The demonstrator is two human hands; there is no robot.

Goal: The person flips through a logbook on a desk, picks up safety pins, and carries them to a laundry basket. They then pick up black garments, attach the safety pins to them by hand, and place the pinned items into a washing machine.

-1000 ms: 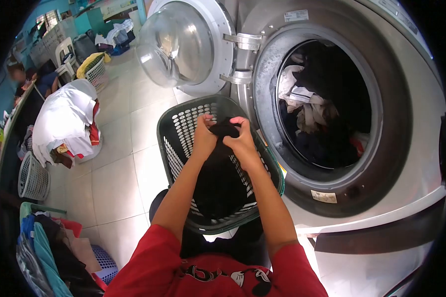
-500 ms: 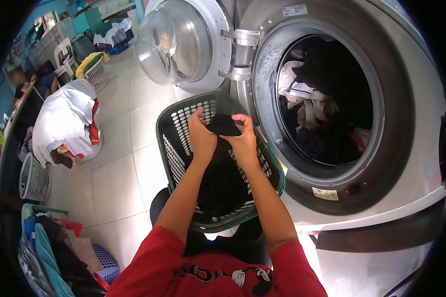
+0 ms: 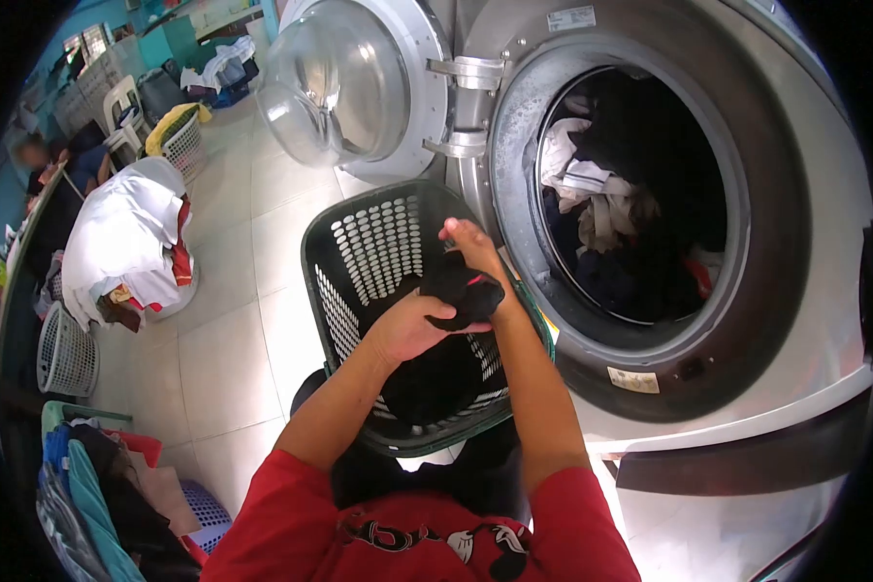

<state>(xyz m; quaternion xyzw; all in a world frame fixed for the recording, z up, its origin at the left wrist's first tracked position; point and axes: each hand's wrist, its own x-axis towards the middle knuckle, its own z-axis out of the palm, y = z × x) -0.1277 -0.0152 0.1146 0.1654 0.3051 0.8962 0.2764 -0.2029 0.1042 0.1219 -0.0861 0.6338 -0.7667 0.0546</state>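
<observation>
A bunched black sock (image 3: 466, 291) with a small red mark is in my hands, above a dark green laundry basket (image 3: 383, 233). My left hand (image 3: 412, 325) is closed on the sock's lower part, with its thumb over the top and fingers underneath. Just beyond it, my right hand (image 3: 473, 247) has curled fingers at the sock's far end; part of its grip is hidden by the fabric. Dark clothing (image 3: 432, 383) lies in the basket below, between my knees.
To the right stands a front-loading machine (image 3: 786, 291) with clothes (image 3: 601, 194) in its drum. Its round glass door (image 3: 335, 87) hangs open beyond the basket. At left are a heaped white bundle (image 3: 126, 228), a white basket (image 3: 68, 349), piled clothes (image 3: 116, 495) and a seated person.
The sock has come nearer my body and is now bunched instead of stretched between both hands. My left hand has shifted right and down, under the sock; my right wrist has turned.
</observation>
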